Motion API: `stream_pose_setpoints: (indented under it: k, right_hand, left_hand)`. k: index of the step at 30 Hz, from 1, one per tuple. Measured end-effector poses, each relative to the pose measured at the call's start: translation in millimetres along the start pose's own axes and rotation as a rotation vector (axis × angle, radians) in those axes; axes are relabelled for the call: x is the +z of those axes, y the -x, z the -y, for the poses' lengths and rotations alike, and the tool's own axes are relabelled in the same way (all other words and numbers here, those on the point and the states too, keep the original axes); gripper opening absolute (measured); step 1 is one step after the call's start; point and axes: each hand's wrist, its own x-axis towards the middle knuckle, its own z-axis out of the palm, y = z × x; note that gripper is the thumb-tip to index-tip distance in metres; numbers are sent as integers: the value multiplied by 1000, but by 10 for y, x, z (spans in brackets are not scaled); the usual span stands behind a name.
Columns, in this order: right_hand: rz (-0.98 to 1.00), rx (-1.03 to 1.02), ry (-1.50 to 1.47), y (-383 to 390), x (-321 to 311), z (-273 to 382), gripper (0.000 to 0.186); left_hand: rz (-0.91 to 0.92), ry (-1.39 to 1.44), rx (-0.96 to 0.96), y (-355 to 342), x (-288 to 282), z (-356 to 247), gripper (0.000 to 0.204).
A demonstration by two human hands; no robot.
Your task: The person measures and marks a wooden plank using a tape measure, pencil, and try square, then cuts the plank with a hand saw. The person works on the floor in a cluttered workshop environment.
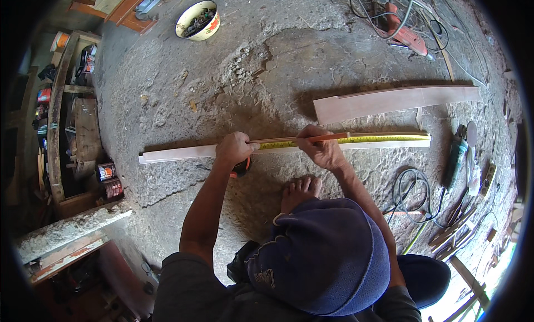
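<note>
Along pale board [183, 153], black-marked tape [389, 138], right hand [324, 152] holding pencil [335, 136] — lettered cap [328, 261]

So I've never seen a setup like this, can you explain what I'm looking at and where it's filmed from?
Sure. There's no robot here, just a person working with two bare hands. The single picture comes from a wide fisheye camera worn on the head, looking down, so straight edges bend near the rim. The blue cap shows below.

The left hand grips a yellow measuring tape, laid along a long pale wooden strip. The right hand holds an orange pencil-like stick over it.

On the rough floor also lie a wider board, a bowl of small dark pieces, a red power tool and a green one.
</note>
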Motion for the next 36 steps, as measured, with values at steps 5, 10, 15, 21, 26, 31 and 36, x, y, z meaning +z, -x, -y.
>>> stream_pose_setpoints:
  k: [5, 10, 15, 21, 26, 31, 36]
  right_hand:
    - [-33, -45, 55, -127, 225, -65, 17]
    - [-61, -51, 23, -191, 257, -198, 18]
    - [-19, -36, 30, -148, 267, -239, 20]
    - [-20, -35, 74, -146, 265, -232, 23]
    - [-13, -54, 72, -151, 258, -226, 24]
    - [-2, -72, 99, -155, 249, -226, 25]
    - [-1, -84, 114, -163, 253, -237, 26]
  left_hand:
    - [23, -9, -40, 20, -60, -69, 39]
    - [138, -65, -80, -10, -142, -125, 42]
    - [145, -70, -89, 4, -159, -142, 41]
    - [124, -46, -97, 5, -135, -139, 42]
    - [92, -48, -67, -7, -97, -107, 41]
    - [51, -5, -4, -7, -69, -59, 42]
    - [58, -25, -25, -11, -60, -52, 42]
